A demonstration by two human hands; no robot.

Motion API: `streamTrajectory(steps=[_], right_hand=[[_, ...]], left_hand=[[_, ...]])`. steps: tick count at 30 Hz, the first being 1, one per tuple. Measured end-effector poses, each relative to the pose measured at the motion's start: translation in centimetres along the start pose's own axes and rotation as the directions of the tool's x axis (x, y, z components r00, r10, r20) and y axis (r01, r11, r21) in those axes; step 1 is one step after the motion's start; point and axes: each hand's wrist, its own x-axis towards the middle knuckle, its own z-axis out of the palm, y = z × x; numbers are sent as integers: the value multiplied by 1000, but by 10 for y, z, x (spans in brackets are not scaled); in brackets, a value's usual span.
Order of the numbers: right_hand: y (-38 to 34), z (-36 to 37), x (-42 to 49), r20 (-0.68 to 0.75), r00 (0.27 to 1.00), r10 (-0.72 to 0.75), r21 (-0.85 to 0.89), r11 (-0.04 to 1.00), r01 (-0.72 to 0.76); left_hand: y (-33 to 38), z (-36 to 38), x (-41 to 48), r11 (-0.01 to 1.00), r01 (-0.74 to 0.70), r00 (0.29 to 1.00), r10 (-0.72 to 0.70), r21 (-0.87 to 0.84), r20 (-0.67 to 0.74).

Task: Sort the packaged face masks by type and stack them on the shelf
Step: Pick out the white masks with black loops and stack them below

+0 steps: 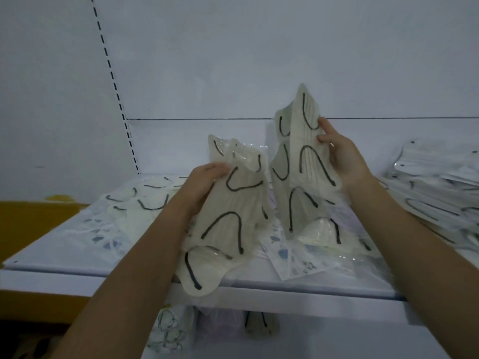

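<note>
My left hand [204,182] grips a bundle of cream masks with black ear loops [228,216] in clear packets, its lower end hanging over the front edge of the white shelf [77,255]. My right hand [342,156] holds a second bundle of the same cream masks [298,164] upright, standing on the shelf. Loose printed white masks [293,257] lie under both bundles. More cream masks [140,200] lie at the back left.
A pile of white packaged masks [438,193] sits at the right end of the shelf. A slotted upright [114,81] runs up the back wall. Below the shelf, more packets [171,330] show. A yellow-brown surface [33,218] is at the left.
</note>
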Motion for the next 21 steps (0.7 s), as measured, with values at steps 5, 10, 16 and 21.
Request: streamTrajectory(steps=[5,10,16,21], right_hand=[[-20,-22,1,-41,995,86,13,996,-86],[-34,-42,-13,-386,922,21,-733,600,-320],[-33,-42,-20,-340,928,-153,-887,379,-263],[-47,-14,-20,-326,902,-282,-570,820,50]], left_hand=[[-9,-4,10,902,-203,934,295,381,-201],[-14,-6,12,839,-250,889,397,484,-228],[-11,-1,10,890,-186,962,252,417,-108],[-3,4,5,873,-264,943,322,411,-78]])
